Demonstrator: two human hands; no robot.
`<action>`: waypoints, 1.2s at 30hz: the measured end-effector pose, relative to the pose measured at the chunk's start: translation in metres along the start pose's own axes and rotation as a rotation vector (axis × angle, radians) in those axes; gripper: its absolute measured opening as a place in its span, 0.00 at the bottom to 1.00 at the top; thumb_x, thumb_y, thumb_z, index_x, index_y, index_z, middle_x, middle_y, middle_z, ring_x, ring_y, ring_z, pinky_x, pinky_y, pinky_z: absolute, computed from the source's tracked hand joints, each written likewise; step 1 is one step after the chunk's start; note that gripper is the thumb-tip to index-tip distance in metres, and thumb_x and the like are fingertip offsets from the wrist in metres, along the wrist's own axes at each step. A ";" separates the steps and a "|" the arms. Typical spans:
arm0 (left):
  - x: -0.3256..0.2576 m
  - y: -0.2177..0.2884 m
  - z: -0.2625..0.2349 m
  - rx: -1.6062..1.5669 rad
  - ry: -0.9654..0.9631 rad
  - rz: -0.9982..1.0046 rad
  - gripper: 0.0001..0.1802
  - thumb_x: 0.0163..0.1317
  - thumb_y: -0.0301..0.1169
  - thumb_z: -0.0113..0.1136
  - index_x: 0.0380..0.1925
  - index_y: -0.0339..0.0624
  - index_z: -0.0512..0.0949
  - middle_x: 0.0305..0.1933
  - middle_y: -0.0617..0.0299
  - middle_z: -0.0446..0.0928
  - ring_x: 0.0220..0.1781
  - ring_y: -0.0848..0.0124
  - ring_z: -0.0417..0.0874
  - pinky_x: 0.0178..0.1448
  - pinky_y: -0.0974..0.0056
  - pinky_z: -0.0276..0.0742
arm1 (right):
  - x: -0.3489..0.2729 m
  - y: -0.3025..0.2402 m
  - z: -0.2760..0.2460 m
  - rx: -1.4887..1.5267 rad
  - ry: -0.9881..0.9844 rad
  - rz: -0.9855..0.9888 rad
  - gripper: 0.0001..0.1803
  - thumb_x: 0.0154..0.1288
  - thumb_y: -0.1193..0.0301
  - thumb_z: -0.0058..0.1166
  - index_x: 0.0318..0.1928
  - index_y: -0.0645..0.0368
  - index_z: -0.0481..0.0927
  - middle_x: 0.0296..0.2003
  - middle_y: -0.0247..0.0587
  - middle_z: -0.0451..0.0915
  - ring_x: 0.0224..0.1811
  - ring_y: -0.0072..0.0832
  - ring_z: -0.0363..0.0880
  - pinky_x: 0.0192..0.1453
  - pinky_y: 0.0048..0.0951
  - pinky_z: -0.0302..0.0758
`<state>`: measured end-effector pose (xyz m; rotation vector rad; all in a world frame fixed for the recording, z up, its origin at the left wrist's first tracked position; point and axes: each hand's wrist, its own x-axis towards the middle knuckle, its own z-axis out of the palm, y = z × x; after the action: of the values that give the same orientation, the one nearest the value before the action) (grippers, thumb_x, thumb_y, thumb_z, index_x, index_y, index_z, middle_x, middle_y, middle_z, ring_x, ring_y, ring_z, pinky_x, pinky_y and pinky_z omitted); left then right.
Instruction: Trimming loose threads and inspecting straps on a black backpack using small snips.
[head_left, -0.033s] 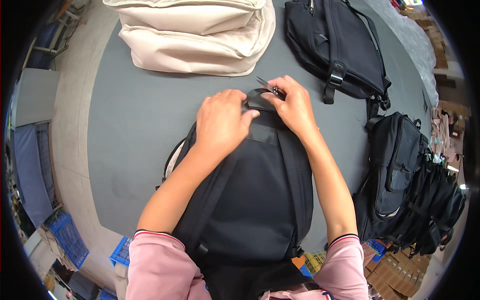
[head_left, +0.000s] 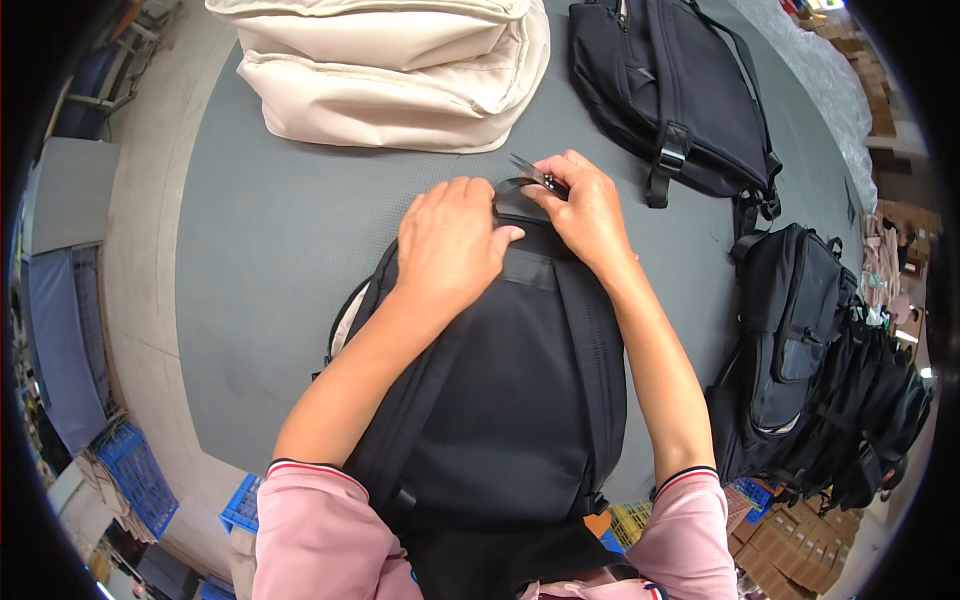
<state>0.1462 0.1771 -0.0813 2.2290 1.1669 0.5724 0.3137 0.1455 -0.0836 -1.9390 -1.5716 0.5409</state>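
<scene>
A black backpack point(head_left: 500, 400) lies in front of me with its shoulder straps facing up and its top edge away from me. At that top edge a black carry handle loop point(head_left: 512, 186) arches between my hands. My left hand point(head_left: 450, 240) is closed on the left end of the loop, its thumb resting on the backpack's top. In my right hand point(head_left: 583, 205) is a pair of small scissors point(head_left: 548, 182), blades pointing up and left, just above the loop. The right fingertips also touch the loop's right side. Where the left fingers grip, the strap is hidden.
A cream bag point(head_left: 390, 85) stands on the grey table point(head_left: 260, 300) at the far left. Another black backpack point(head_left: 690, 110) lies far right. More black backpacks point(head_left: 790, 330) crowd the right edge. Blue crates point(head_left: 138, 480) and cardboard boxes point(head_left: 800, 545) are on the floor.
My left hand has shifted slightly to the right along the backpack's top edge. The scissors have moved only a trace to the left.
</scene>
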 end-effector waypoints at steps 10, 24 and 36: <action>0.011 -0.007 0.019 0.002 -0.040 -0.155 0.11 0.47 0.26 0.61 0.31 0.34 0.76 0.33 0.52 0.79 0.39 0.54 0.80 0.45 0.53 0.75 | 0.007 0.001 0.012 -0.199 -0.043 0.116 0.09 0.53 0.70 0.62 0.35 0.59 0.82 0.32 0.41 0.77 0.37 0.44 0.78 0.39 0.42 0.72; 0.029 -0.032 0.003 -0.829 -0.423 -0.482 0.12 0.46 0.22 0.60 0.34 0.32 0.78 0.29 0.58 0.79 0.31 0.73 0.79 0.37 0.68 0.74 | -0.043 -0.014 -0.018 0.021 0.026 0.054 0.17 0.54 0.73 0.61 0.45 0.55 0.76 0.36 0.37 0.75 0.38 0.33 0.78 0.43 0.34 0.73; 0.032 -0.029 0.001 -0.934 -0.426 -0.546 0.19 0.48 0.16 0.60 0.41 0.35 0.68 0.33 0.57 0.78 0.35 0.73 0.78 0.42 0.70 0.74 | -0.034 -0.003 -0.007 -0.397 0.085 -0.496 0.15 0.49 0.75 0.63 0.41 0.52 0.80 0.30 0.29 0.77 0.29 0.28 0.75 0.31 0.28 0.66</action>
<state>0.1467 0.2176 -0.0975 1.1021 0.9378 0.2877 0.3082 0.1118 -0.0775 -1.7013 -2.1262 -0.0654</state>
